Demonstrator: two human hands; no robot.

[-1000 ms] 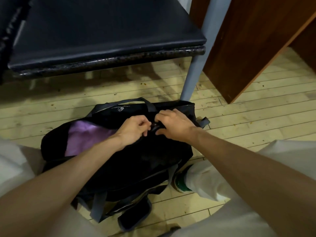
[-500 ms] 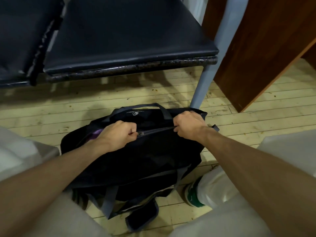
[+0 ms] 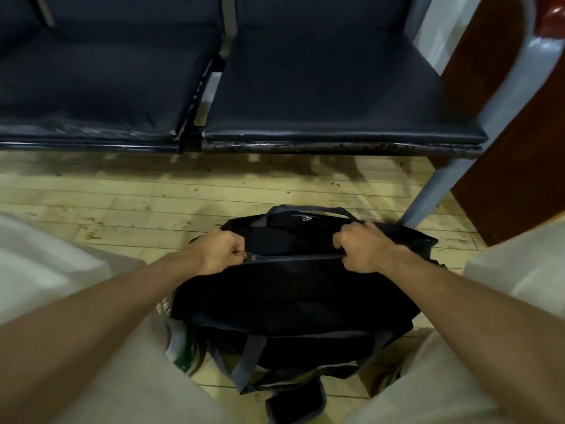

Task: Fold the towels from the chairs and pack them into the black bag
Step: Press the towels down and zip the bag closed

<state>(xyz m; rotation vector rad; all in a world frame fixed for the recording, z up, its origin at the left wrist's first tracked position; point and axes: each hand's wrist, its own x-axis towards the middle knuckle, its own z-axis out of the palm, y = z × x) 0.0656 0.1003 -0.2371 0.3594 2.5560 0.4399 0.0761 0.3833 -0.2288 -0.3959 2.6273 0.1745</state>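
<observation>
A pale plank floor (image 3: 122, 206) carries the black bag (image 3: 293, 295), set between the person's knees. On the bag's top the left hand (image 3: 224, 252) is fisted on the zip pull at the zip's (image 3: 293, 257) left end; the right hand (image 3: 362, 249) grips the right end. No towel shows, so packing looks done; next, let go. Beyond the bag, bare floor, then two chairs (image 3: 321, 87) with nothing on the seats.

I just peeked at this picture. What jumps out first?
Two bare arms reach to a black bag on the wooden floor. The left hand and right hand each grip one end of its zipper, which looks closed between them. Behind it stand two dark chairs, with no towels visible.
</observation>
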